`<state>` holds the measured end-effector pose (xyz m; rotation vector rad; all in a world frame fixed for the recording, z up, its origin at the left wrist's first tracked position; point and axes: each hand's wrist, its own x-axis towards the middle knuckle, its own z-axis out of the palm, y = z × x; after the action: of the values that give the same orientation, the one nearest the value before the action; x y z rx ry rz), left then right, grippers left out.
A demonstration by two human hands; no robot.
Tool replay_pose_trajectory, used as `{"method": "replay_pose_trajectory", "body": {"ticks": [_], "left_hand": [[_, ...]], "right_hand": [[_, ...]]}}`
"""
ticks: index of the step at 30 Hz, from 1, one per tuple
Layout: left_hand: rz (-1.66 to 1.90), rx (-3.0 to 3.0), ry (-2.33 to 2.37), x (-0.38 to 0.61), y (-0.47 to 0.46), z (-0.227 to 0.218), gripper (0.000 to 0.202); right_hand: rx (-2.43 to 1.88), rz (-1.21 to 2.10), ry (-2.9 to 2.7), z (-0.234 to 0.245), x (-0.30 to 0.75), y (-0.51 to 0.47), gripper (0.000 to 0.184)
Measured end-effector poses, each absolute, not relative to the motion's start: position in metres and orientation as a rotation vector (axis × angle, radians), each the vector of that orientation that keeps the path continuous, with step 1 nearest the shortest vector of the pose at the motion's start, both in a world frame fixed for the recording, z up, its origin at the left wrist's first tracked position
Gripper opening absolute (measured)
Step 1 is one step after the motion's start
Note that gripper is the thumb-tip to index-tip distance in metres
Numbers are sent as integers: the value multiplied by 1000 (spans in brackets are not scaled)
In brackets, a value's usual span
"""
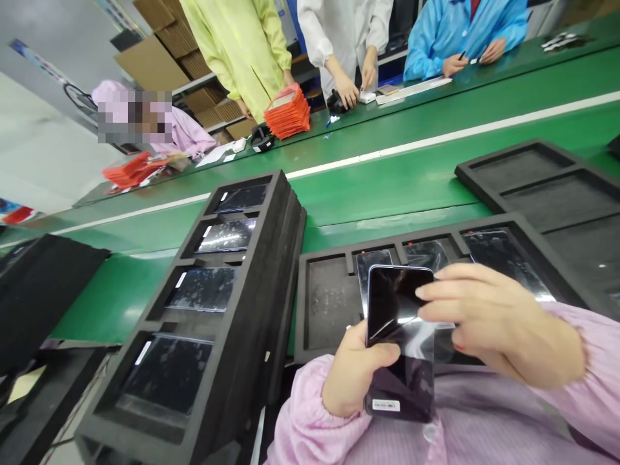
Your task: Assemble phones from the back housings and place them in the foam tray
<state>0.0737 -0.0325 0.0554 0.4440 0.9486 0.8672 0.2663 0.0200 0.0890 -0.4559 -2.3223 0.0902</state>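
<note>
My left hand [353,374] grips a smartphone [411,368] by its left edge, with the thumb lying over the front. The phone has a dark, glossy face and a white label near its lower end. Over the phone's upper right edge is my right hand [508,323], its fingers stretched out and their tips at the glass; I cannot tell whether they press on it. Behind both hands lies a black foam tray [303,303]. Several phones rest in its compartments, among them one at the right [504,258], partly covered by my right hand.
Left of me stands a tall stack of black foam trays [261,278] with phones in the top one. Another foam tray [527,194] lies at the right. Beyond runs a green conveyor belt [368,187]. Across it, people work near a stack of orange pouches [288,113].
</note>
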Motion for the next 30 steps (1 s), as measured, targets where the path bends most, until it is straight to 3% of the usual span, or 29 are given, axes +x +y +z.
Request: {"method": "replay_pose_trajectory", "body": {"ticks": [11,15,20,26,30], "left_hand": [[993,210,916,82,-14,49,25],[940,162,844,85,-12,46,30],[1012,198,809,93,-13,47,26],[1168,315,1037,67,-9,47,23],[1307,664,1323,9,6,33,42]], "right_hand": [[-153,254,-2668,89,269,18,40],[-406,125,-2584,72,273,30,23],[-736,-86,-2409,59,264,44,36],[-869,-67,-2302,56,268,36,33],[-855,61,-2383,50,304,16,27]]}}
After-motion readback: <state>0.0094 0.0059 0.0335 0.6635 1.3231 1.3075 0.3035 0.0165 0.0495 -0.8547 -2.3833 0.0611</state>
